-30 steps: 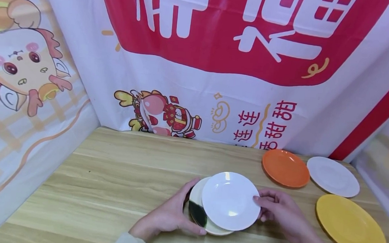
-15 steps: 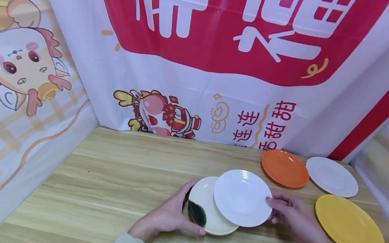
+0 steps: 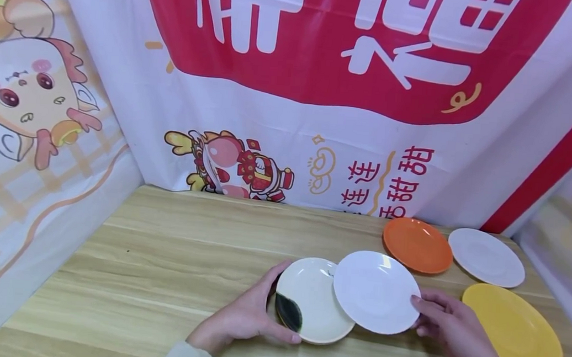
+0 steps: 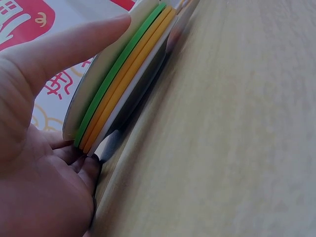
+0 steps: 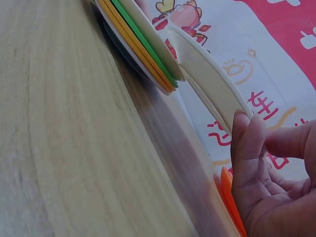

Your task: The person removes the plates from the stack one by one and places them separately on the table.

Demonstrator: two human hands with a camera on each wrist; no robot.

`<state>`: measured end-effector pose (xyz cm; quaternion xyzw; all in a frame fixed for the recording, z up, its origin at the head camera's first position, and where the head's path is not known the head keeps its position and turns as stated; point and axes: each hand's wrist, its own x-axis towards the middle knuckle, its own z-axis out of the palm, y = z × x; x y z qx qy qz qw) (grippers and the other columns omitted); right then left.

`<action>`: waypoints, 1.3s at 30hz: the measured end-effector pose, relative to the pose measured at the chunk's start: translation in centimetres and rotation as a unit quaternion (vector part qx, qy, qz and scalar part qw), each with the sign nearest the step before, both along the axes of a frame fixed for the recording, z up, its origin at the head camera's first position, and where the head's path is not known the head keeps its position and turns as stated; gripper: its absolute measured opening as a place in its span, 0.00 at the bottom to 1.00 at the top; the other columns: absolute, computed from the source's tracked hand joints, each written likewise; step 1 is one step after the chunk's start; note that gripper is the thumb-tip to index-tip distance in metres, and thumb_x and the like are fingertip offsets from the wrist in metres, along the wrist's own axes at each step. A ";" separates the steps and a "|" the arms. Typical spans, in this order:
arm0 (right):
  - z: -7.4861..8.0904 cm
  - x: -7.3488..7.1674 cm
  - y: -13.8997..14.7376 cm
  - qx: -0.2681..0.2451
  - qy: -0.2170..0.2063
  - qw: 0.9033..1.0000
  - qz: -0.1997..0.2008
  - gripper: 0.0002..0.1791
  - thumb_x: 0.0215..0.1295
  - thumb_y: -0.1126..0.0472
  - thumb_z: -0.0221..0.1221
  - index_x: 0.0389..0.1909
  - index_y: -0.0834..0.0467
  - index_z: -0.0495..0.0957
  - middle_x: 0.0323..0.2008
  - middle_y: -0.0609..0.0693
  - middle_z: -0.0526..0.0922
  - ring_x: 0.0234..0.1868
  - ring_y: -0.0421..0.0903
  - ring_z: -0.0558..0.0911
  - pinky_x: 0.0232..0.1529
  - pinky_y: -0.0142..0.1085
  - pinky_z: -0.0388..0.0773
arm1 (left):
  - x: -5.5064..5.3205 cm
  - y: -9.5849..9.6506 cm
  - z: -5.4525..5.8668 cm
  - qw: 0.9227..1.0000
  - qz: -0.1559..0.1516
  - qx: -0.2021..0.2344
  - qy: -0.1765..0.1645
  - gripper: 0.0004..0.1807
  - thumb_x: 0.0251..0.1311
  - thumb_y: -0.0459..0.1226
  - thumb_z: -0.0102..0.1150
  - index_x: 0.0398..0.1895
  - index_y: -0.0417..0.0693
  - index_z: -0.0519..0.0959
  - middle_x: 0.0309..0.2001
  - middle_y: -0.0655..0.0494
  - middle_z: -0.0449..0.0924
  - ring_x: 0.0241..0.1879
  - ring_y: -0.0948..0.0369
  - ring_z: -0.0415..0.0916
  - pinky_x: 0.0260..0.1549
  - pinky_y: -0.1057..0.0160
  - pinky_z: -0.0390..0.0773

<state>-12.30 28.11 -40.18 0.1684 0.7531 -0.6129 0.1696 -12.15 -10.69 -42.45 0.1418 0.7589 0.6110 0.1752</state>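
Observation:
My left hand (image 3: pixel 249 315) grips the side of a stack of plates, thumb at the near edge and fingers at the far edge. On top lies a cream plate (image 3: pixel 318 305) with a dark green patch. Beneath it, the left wrist view shows a green rim (image 4: pixel 100 98), orange-yellow rims and a white one, with something dark at the bottom. My right hand (image 3: pixel 447 324) pinches the right rim of a white plate (image 3: pixel 375 292) between thumb and fingers. That plate is held tilted, its left edge overlapping the cream plate; in the right wrist view its underside shows.
An orange plate (image 3: pixel 417 246) and another white plate (image 3: pixel 487 258) lie at the back right of the wooden table (image 3: pixel 171 259). In front of them is a yellow plate (image 3: pixel 514 330), partly behind my right forearm. A printed cloth (image 3: pixel 295 118) hangs along the back.
My right hand has drawn the white plate rightward off the stack, uncovering more of the cream plate. The left hand has kept its grip in nearly the same place.

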 end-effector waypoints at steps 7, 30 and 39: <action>-0.5 0.4 1.5 -0.017 -0.010 0.999 -0.029 0.34 0.81 0.48 0.60 0.74 0.66 0.67 0.43 0.43 0.85 0.44 0.43 0.83 0.47 0.33 0.88 | 0.1 0.0 0.0 1.000 0.003 0.004 -0.003 0.72 0.36 0.34 0.91 0.86 0.57 0.54 0.81 0.53 0.64 0.82 0.50 0.55 0.81 0.38 0.41; -0.8 2.1 4.4 0.032 -0.036 0.997 -0.061 0.39 0.81 0.48 0.60 0.75 0.74 0.59 0.38 0.47 0.89 0.38 0.43 0.88 0.43 0.34 0.90 | 0.1 0.1 0.1 1.000 0.004 0.005 0.002 0.71 0.36 0.34 0.91 0.86 0.57 0.55 0.81 0.53 0.65 0.82 0.49 0.55 0.81 0.38 0.41; -1.1 2.8 5.6 0.057 -0.044 0.996 -0.051 0.39 0.81 0.46 0.59 0.72 0.75 0.62 0.38 0.47 0.89 0.38 0.43 0.88 0.43 0.34 0.90 | 0.2 0.2 0.1 1.000 0.007 0.004 0.006 0.71 0.35 0.34 0.92 0.85 0.57 0.56 0.80 0.53 0.67 0.81 0.49 0.57 0.81 0.38 0.42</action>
